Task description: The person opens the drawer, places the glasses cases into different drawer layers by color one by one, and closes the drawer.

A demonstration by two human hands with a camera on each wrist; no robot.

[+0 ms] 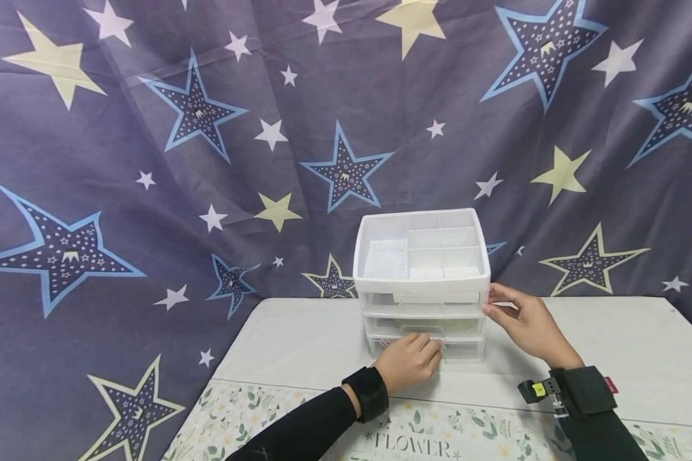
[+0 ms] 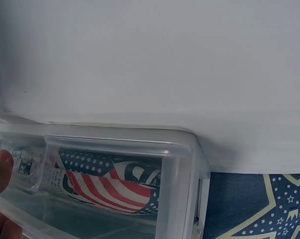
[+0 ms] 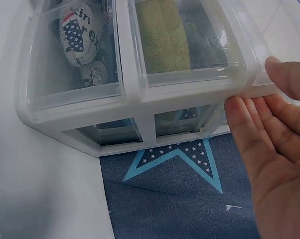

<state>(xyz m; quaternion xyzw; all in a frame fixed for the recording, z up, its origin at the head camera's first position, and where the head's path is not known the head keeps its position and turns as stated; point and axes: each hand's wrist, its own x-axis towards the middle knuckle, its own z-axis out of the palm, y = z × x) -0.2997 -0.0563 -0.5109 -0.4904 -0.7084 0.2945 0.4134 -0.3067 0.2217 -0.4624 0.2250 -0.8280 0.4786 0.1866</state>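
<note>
A white drawer unit (image 1: pixel 421 280) with clear drawers stands on the table, its top split into several compartments. At the front of the lowest drawer (image 2: pixel 185 164), my left hand (image 1: pixel 409 362) holds the pull with curled fingers, the thumb (image 2: pixel 0 172) on its edge. Through that drawer's face shows a stars-and-stripes printed item (image 2: pixel 110 184). My right hand (image 1: pixel 527 323) rests against the unit's right front corner, fingers (image 3: pixel 239 119) extended along the side and thumb (image 3: pixel 284 74) at the front. A yellow-green cloth-like item (image 3: pixel 162 40) lies inside the drawer above the lowest.
The white tabletop (image 1: pixel 300 339) has a floral cloth border (image 1: pixel 265 400) with the word FLOWER along its front. A dark star-print curtain (image 1: pixel 300 96) hangs close behind the unit. Each wrist wears a black band (image 1: pixel 369 394).
</note>
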